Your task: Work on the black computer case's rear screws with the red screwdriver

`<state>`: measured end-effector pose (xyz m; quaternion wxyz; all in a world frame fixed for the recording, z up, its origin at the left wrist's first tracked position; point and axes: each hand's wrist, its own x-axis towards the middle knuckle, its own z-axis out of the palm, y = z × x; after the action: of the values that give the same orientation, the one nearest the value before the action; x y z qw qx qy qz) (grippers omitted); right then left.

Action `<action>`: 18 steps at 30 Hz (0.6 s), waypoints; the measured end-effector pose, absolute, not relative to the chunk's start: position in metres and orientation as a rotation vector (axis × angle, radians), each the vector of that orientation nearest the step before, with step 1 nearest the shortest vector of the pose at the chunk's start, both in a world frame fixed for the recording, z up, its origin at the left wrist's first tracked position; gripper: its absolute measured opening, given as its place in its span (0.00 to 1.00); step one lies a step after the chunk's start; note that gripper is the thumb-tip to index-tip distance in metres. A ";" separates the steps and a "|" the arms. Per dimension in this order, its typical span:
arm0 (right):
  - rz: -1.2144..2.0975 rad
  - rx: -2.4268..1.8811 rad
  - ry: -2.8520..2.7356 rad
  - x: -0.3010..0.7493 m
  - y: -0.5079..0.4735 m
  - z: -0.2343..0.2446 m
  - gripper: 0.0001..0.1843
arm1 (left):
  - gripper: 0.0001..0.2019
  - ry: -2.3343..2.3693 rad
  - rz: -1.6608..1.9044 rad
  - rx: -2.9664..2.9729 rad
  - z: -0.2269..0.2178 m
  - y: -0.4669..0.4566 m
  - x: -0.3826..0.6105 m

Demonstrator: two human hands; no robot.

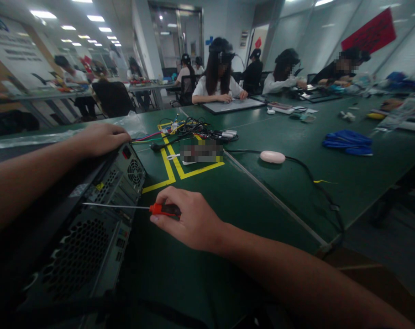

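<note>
A desktop computer case [101, 214] lies on its side on the green table [200, 274], its rear panel with fan grilles turned toward me. My right hand [186, 219] is closed round the red and black handle of a screwdriver [132, 208]. The thin shaft runs left, and its tip meets the rear panel. My left hand [101, 137] rests palm down on the top far edge of the case, fingers curled over the corner.
A tangle of cables [193, 130] lies by yellow tape lines [173, 169] behind the case. A white oval object [272, 156] with a black cord and a blue cloth [347, 141] lie to the right. Several people sit working at the far end.
</note>
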<state>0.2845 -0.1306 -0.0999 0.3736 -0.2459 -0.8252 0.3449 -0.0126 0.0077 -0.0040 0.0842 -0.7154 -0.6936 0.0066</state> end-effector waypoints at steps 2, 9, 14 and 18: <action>0.879 -0.633 -2.119 0.284 -0.131 -0.100 0.09 | 0.40 -2.134 0.043 -2.138 -0.002 0.006 -0.010; 0.870 -0.627 -2.124 0.284 -0.130 -0.100 0.09 | 0.38 -2.163 0.013 -2.154 -0.002 0.006 -0.010; 0.866 -0.620 -2.127 0.285 -0.130 -0.099 0.09 | 0.38 -2.158 0.006 -2.172 -0.002 0.007 -0.010; 0.862 -0.605 -2.119 0.285 -0.130 -0.100 0.09 | 0.39 -2.163 0.014 -2.152 -0.002 0.005 -0.008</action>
<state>0.2846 -0.1301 -0.0996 0.3779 -0.2368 -0.8290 0.3374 -0.0082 0.0054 -0.0018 0.0453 -0.7045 -0.7082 0.0046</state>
